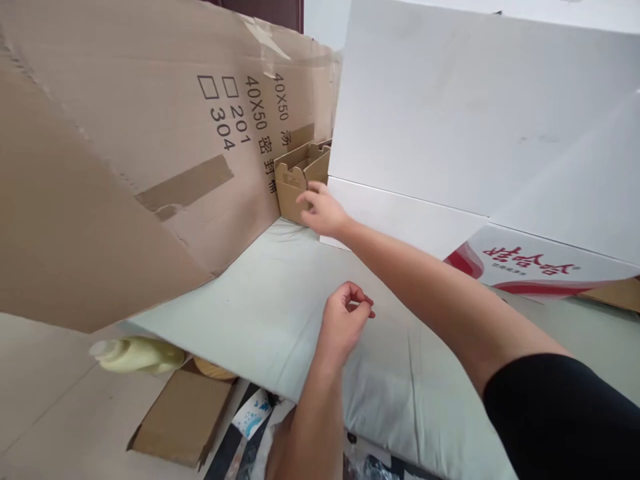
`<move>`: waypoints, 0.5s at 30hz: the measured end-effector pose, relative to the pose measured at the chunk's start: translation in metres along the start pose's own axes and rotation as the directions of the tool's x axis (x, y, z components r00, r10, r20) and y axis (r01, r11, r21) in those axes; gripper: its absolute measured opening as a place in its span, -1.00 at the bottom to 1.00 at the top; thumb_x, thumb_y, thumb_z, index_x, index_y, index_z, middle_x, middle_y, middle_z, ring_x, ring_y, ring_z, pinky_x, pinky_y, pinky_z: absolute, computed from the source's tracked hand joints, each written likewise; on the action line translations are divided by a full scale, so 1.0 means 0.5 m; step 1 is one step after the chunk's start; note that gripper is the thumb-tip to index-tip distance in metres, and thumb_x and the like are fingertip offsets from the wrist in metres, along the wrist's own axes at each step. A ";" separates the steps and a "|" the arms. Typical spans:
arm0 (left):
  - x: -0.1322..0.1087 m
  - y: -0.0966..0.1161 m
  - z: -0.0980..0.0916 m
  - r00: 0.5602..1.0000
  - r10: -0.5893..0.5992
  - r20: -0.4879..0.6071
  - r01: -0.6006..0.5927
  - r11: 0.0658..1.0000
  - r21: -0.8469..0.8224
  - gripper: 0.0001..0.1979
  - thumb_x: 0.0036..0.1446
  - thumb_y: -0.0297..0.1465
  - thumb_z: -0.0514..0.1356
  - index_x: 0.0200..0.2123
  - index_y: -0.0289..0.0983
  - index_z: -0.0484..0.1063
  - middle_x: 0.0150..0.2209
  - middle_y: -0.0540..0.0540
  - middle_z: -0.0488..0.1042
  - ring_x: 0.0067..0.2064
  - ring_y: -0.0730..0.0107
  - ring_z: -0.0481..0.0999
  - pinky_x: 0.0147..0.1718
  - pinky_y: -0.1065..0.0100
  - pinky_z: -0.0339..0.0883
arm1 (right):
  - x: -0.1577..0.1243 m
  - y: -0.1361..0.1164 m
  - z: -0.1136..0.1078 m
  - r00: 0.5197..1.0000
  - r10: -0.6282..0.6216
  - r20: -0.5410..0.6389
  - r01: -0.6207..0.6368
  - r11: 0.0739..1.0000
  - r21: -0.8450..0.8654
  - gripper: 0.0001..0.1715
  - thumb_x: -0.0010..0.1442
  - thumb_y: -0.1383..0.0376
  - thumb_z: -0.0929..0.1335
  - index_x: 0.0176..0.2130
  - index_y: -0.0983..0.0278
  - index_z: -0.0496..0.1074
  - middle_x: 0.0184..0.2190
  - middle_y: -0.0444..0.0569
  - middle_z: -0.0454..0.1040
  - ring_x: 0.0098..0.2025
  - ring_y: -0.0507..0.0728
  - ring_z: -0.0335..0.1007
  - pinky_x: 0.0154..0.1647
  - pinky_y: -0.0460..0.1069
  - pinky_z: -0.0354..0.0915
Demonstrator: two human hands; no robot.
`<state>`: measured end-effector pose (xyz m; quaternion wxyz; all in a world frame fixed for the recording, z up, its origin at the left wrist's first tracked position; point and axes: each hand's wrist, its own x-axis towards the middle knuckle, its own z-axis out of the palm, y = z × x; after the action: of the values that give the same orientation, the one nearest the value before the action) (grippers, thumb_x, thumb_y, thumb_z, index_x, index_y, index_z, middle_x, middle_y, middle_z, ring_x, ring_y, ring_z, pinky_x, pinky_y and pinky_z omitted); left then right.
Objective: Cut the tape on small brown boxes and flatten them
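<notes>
My right hand is stretched out to the back, fingers apart. It is beside a small open-topped cardboard box with notched upper edges; I cannot tell whether the fingers touch it. That box stands in the corner between a large brown carton and a large white box. My left hand hovers over the pale cloth-covered surface. Its thumb and fingers are curled together in a ring, and nothing shows in them.
The brown carton walls off the left side; the white box with red print closes the right. Below the surface's front edge lie a pale yellow bottle, a flat cardboard box and a white packet with blue print.
</notes>
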<state>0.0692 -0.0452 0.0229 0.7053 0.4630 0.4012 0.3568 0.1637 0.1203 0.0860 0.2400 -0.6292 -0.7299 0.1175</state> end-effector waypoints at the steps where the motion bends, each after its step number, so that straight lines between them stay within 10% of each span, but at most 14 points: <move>1: 0.002 0.002 -0.006 1.000 -0.001 -0.002 0.001 1.000 -0.017 -0.87 -0.14 -0.42 0.19 -0.48 -0.22 0.26 -0.40 0.04 0.47 -0.39 0.42 0.54 -0.38 0.37 0.22 | 0.044 -0.008 0.007 0.999 0.017 -0.030 -0.017 1.000 -0.001 -0.57 0.29 0.40 0.30 0.14 0.32 0.43 0.54 0.18 -0.16 0.19 0.19 0.46 0.37 0.14 0.27; 6: 0.008 0.005 -0.019 0.999 -0.036 -0.039 0.034 0.998 -0.053 -0.87 -0.13 -0.45 0.18 -0.52 -0.21 0.23 -0.42 0.05 0.47 -0.42 0.43 0.53 -0.36 0.36 0.26 | 0.160 -0.030 0.026 0.991 0.134 -0.018 -0.135 0.988 -0.080 -0.61 0.23 0.45 0.34 0.06 0.41 0.44 0.50 0.27 -0.06 0.24 0.35 0.41 0.39 0.31 0.24; 11: -0.011 0.024 -0.034 0.984 0.091 -0.156 -0.106 0.990 -0.095 -0.86 -0.09 -0.43 0.20 -0.47 -0.19 0.25 -0.41 0.03 0.49 -0.42 0.40 0.53 -0.37 0.33 0.32 | 0.094 -0.051 0.027 0.997 0.063 -0.035 -0.068 0.987 -0.143 -0.72 0.26 0.45 0.29 -0.07 0.41 0.51 0.21 0.25 0.39 0.23 0.38 0.37 0.36 0.30 0.26; 13: -0.031 0.044 -0.046 0.912 0.223 -0.344 -0.271 0.957 -0.099 -0.86 -0.06 -0.44 0.20 -0.45 -0.18 0.24 -0.42 0.05 0.47 -0.45 0.42 0.49 -0.35 0.32 0.36 | 0.017 -0.053 0.017 0.996 -0.044 -0.074 0.032 0.987 -0.159 -0.73 0.26 0.46 0.27 -0.15 0.38 0.54 0.14 0.21 0.46 0.18 0.36 0.42 0.32 0.26 0.31; 15: -0.054 0.066 -0.061 0.745 0.372 -0.554 -0.473 0.880 -0.045 -0.87 -0.03 -0.47 0.18 -0.44 -0.18 0.25 -0.43 0.07 0.44 -0.46 0.45 0.45 -0.35 0.33 0.36 | -0.090 -0.047 -0.004 0.977 -0.171 -0.124 0.151 0.977 -0.153 -0.73 0.24 0.47 0.27 -0.22 0.35 0.56 0.07 0.17 0.54 0.10 0.30 0.50 0.22 0.19 0.40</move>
<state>0.0263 -0.0471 0.0526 0.5065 0.3586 0.4293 0.6562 0.1486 0.0719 0.0896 0.2524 -0.5899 -0.7670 0.0017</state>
